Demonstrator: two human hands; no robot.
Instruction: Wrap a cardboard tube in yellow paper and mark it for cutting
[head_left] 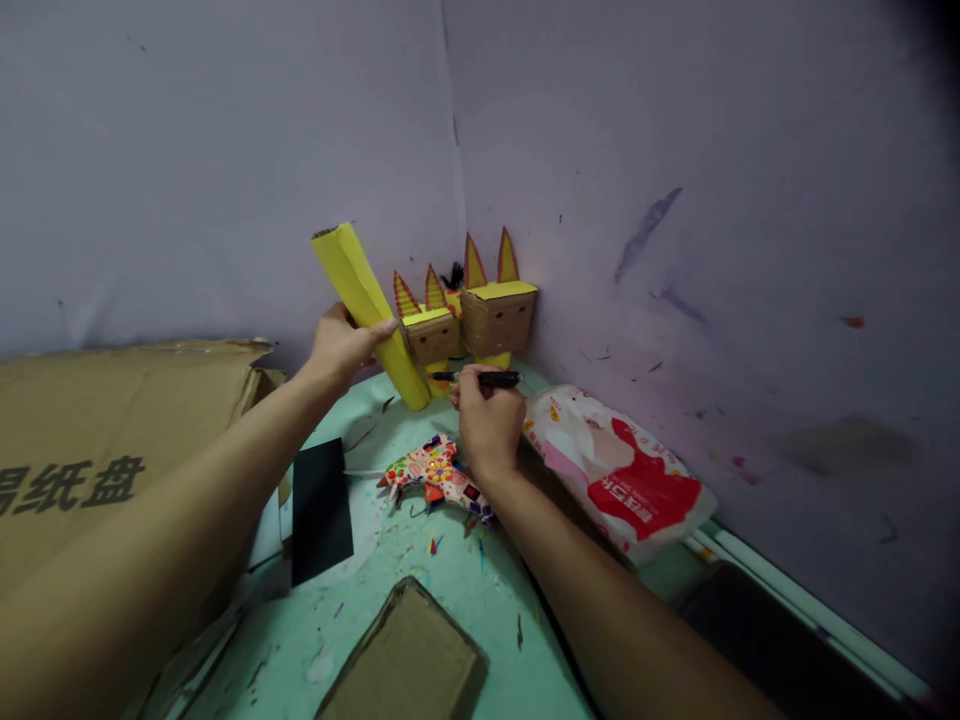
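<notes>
My left hand [341,345] is wrapped round a long yellow cardboard roll [352,270], which leans to the left with its lower end at the table. In my right hand [489,415] is a black marker pen [499,379], lying roughly level, its tip pointing left near the roll's lower end. Just behind stand two cardboard animal figures, a small one [433,340] and a larger one [496,322], both with yellow pointed ears. Under my right wrist lies a flower-patterned glue gun [435,470]; my forearm is close to its handle.
A big cardboard box [112,420] fills the left side. A black sheet [321,510] lies beside it on the green table [352,640]. A cardboard block [409,660] is at the front. To the right are a red-and-white plastic bag [622,470] and the wall [712,250].
</notes>
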